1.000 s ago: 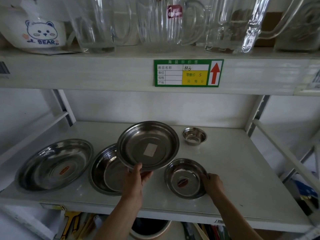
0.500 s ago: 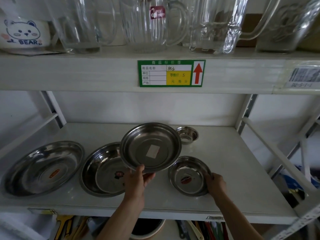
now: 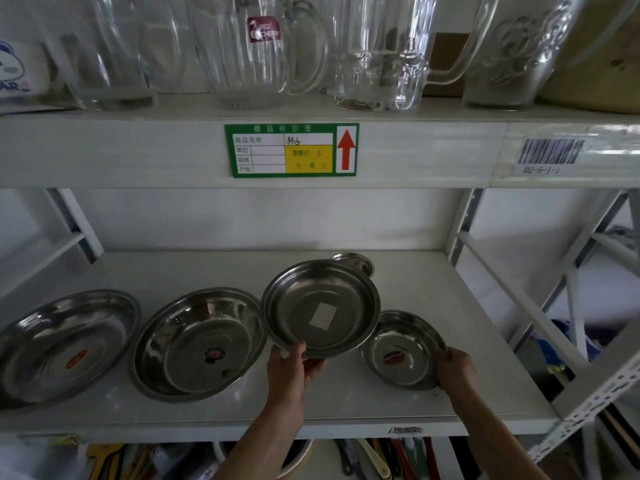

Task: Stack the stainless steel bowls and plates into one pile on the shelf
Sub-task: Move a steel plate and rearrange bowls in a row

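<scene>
My left hand (image 3: 294,367) grips the near rim of a steel plate with a white sticker (image 3: 320,308), held tilted above the white shelf (image 3: 415,296). My right hand (image 3: 455,370) holds the right rim of a small steel bowl (image 3: 401,351) that rests on the shelf, partly under the lifted plate. A wider steel bowl (image 3: 197,344) lies to the left of the lifted plate. At the far left sits the largest steel plate (image 3: 62,344). A tiny steel bowl (image 3: 356,263) peeks out behind the lifted plate.
Glass jugs (image 3: 263,53) line the upper shelf, whose edge carries a green price label (image 3: 291,150). A white metal upright (image 3: 460,233) and slanted braces stand at the right. Utensils (image 3: 381,459) show below the shelf.
The lifted plate has shifted right relative to the wide bowl, which it no longer overlaps, and now covers part of the small bowl and most of the tiny bowl. The view has panned right.
</scene>
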{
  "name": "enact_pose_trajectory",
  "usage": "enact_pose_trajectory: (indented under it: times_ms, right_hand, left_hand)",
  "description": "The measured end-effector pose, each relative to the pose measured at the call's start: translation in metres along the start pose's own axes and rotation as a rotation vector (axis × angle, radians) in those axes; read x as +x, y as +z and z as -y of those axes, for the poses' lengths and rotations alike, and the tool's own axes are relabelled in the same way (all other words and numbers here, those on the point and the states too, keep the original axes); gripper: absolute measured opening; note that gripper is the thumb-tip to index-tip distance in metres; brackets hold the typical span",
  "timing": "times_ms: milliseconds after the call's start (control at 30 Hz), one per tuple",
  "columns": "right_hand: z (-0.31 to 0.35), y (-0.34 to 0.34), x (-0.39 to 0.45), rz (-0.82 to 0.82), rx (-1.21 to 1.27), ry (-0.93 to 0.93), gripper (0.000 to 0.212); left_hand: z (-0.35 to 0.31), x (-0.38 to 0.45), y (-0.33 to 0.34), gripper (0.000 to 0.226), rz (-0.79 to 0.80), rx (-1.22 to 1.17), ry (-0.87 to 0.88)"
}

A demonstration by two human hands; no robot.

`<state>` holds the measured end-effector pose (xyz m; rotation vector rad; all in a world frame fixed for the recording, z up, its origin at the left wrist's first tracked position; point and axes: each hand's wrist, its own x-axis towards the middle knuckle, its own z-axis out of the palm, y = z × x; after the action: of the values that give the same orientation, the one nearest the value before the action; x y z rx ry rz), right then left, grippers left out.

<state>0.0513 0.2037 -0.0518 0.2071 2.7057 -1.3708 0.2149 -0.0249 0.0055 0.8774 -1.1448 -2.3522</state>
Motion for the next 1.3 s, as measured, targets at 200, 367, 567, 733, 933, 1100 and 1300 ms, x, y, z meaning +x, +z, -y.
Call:
enact_pose_trajectory:
  times_ms: [200, 367, 567, 733, 933, 1100, 1300]
  right_hand:
    - [-0.016, -0.014, 0.007, -0.017, -0.012, 0.029, 0.039]
    - [-0.023, -0.022, 0.011, -0.013, -0.047, 0.032, 0.038]
    - [-0.022, -0.024, 0.014, -0.002, -0.066, 0.024, 0.037]
    - [-0.021, -0.025, 0.015, 0.005, -0.054, 0.035, 0.037]
    - [-0.017, -0.025, 0.017, 0.011, -0.035, 0.058, 0.035]
    - [-0.017, -0.026, 0.016, 0.010, -0.017, 0.061, 0.036]
    - [-0.018, -0.028, 0.018, 0.002, -0.020, 0.062, 0.035]
  left_hand:
    - [0.013, 0.002, 0.003, 0.041, -0.034, 0.023, -0.043]
    - [0.023, 0.006, 0.002, 0.041, -0.044, 0.036, -0.057]
    - [0.029, 0.008, -0.003, 0.041, -0.071, 0.033, -0.097]
    - [0.033, 0.009, -0.007, 0.040, -0.101, 0.042, -0.112]
    - [0.034, 0.008, -0.009, 0.036, -0.125, 0.072, -0.100]
    - [0.037, 0.006, -0.007, 0.033, -0.137, 0.022, -0.119]
    - [0.033, 0.003, -0.006, 0.025, -0.146, 0.038, -0.089]
